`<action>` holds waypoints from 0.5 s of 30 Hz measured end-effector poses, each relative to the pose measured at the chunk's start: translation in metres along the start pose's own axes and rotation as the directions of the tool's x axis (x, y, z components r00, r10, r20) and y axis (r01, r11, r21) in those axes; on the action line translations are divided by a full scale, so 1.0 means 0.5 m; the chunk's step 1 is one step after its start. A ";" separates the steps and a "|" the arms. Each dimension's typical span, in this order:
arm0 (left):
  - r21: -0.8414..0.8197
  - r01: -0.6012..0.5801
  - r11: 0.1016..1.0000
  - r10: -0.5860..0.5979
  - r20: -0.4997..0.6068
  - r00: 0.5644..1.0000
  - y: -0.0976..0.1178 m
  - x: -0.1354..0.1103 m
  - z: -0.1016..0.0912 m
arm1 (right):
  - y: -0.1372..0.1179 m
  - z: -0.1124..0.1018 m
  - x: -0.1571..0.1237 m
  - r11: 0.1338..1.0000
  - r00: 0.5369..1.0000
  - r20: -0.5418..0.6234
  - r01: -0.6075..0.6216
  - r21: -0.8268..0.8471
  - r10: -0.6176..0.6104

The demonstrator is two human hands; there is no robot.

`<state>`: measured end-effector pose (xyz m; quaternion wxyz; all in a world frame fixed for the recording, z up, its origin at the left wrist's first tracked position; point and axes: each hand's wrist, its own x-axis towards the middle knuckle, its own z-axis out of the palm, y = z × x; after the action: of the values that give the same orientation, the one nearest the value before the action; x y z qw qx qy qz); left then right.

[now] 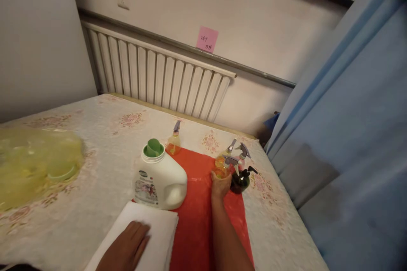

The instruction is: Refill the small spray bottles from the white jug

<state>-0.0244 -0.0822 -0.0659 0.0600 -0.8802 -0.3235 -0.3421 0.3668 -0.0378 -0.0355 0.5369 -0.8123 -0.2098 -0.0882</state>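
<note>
right hand [220, 186]: stretched out over the red cloth, grip wrapped round the lower part of the orange spray bottle [220, 170], fingers mostly hidden behind it tbh
orange spray bottle: upright on the far right part of the red cloth [200, 203], grey trigger head on top, tucked into a little huddle of bottles
left hand [127, 247]: palm down on the white towel, grip loose and open, fingers flat, holding nothing
white towel [155, 228]: folded, at the near edge of the counter, far corner lying over the red cloth and right up against the jug
jug [160, 180]: big white one with a green cap, label facing the camera, standing on the left edge of the red cloth, between the two hands
rest of the huddle: second orange sprayer [227, 151] just behind the held one, pinkish sprayer [243, 156] to the right of that, dark green pump bottle [241, 181] just beside the right hand (touching or not, can't tell)
lone sprayer [174, 142]: small, orange liquid, at the far left corner of the red cloth, well apart from the huddle
counter [95, 144]: pale flowered cover all over it
yellow bag [34, 165]: see-through plastic, blurry, far left of the counter, something round and greenish inside
background: white radiator [152, 76] along the wall, pink sticky note [207, 39] above it, blue curtain [349, 135] on the right
</note>
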 end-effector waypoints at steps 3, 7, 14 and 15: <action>0.004 0.003 1.000 -0.003 0.006 1.000 0.001 0.000 -0.001 | -0.011 0.006 0.000 0.999 0.998 -0.047 -0.042 -0.024 0.041; -0.041 0.010 0.999 -0.010 0.016 1.000 0.005 0.010 -0.007 | -0.027 -0.011 -0.014 0.999 0.999 -0.034 -0.031 -0.008 0.031; -0.139 0.031 0.990 -0.021 0.073 0.997 0.011 0.028 -0.022 | -0.066 -0.116 -0.088 0.995 0.990 0.127 0.041 0.090 -0.053; -0.166 0.041 0.985 -0.027 0.088 0.996 0.011 0.030 -0.023 | -0.071 -0.137 -0.102 0.993 0.984 0.164 0.051 0.110 -0.069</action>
<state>-0.0192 -0.0823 -0.0469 -0.0342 -0.8903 -0.3108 -0.3311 0.3110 -0.1007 0.0031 0.5568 -0.7806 -0.2829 -0.0245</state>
